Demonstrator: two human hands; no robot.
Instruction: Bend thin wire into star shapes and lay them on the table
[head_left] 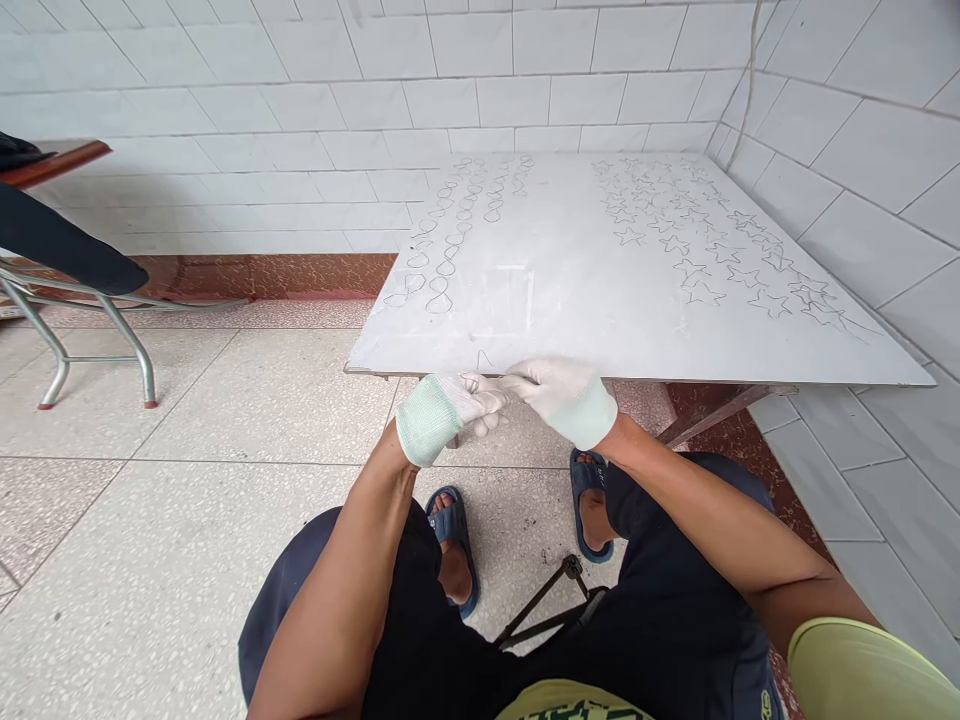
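Many wire stars and loops lie beyond both hands.

we log left glove and right glove as plain white, each with a pale mint-green cuff. wire teardrops and wire stars: dark grey against a white tabletop. wall tiles: whitish, gridded by grey joints. floor: pale, grey-speckled. skirting: mottled reddish brown. slippers: dark blue. we note the shirt: yellow-green, dark print.
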